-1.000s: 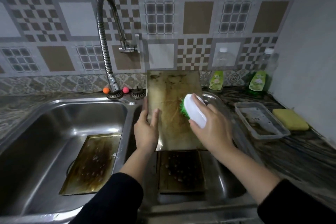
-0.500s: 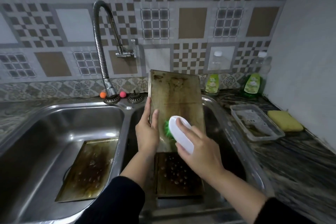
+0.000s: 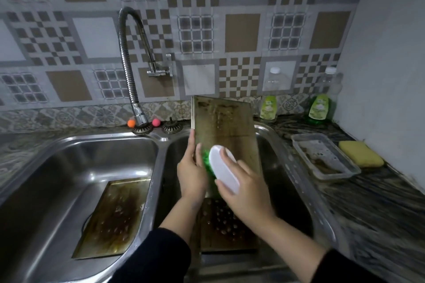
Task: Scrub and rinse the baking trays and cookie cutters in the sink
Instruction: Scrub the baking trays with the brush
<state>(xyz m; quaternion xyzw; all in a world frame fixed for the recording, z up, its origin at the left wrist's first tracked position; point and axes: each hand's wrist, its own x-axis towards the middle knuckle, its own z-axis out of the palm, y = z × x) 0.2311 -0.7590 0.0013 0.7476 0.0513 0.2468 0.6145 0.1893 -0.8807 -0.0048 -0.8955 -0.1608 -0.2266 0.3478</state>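
Brush [image 3: 224, 169] now lower and further left on upright tray [image 3: 226, 131] vs a sec ago — was near tray's right edge, now by its lower left, close to left hand [image 3: 190, 174].

Left hand: thumb and fingers wrapped round tray's left edge, propping it upright in right basin [image 3: 273, 149] of sink. Right hand [image 3: 247, 190]: fingers curled over white back of brush, green bristles pressed onto tray face. Upper part of tray still w/ brown baked-on stains.

Two more dirty trays near upright tray: flat tray [image 3: 226, 225] lying just below it in same basin, and left-basin tray [image 3: 112, 216] well off to its left. Faucet [image 3: 132, 71] behind and left of tray; no water seen running. No cookie cutters made out. Right of tray on counter: plastic container [image 3: 324, 156], yellow sponge [image 3: 361, 153], two soap bottles [image 3: 268, 108].

Step, as judged: scrubbing 1st tray, early in task — nothing looks rinsed. Next likely calls for strokes back up over stained top, firm hold at edge so tray doesn't slip, then rinse under faucet.
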